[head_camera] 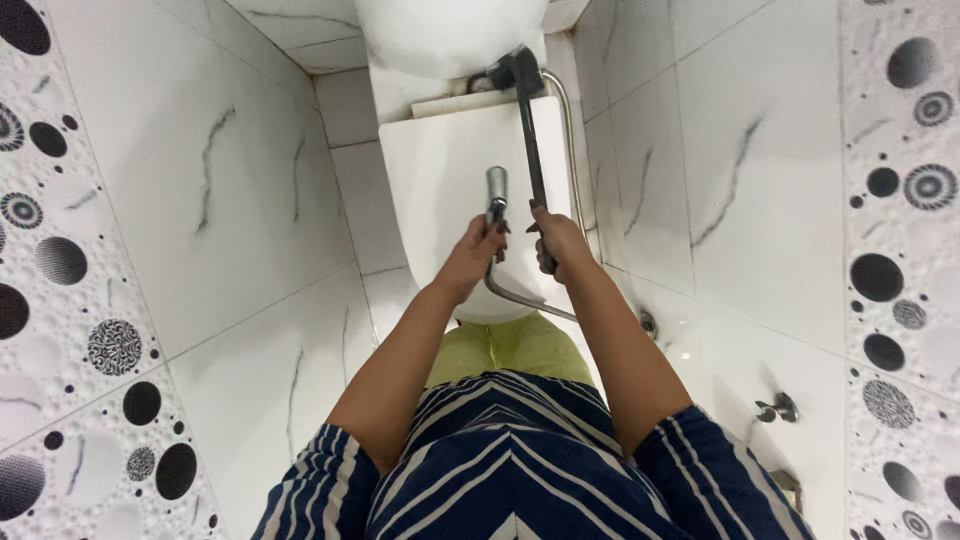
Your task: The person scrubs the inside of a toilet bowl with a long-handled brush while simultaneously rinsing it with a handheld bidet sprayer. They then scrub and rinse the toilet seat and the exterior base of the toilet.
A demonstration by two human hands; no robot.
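Two hands, left hand [478, 248] fingers clamped on sprayer [496, 190], right hand [556, 238] on brush handle [530, 140], marble-tiled stall.

toilet tank [450, 30] cut off by top edge, hose [530, 302] partly hidden behind hands [520, 245]

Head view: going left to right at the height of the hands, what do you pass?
Dotted wall tiles → white marbled tiles → left hand on the metal sprayer → right hand on the dark brush handle → white marbled tiles → dotted tiles.
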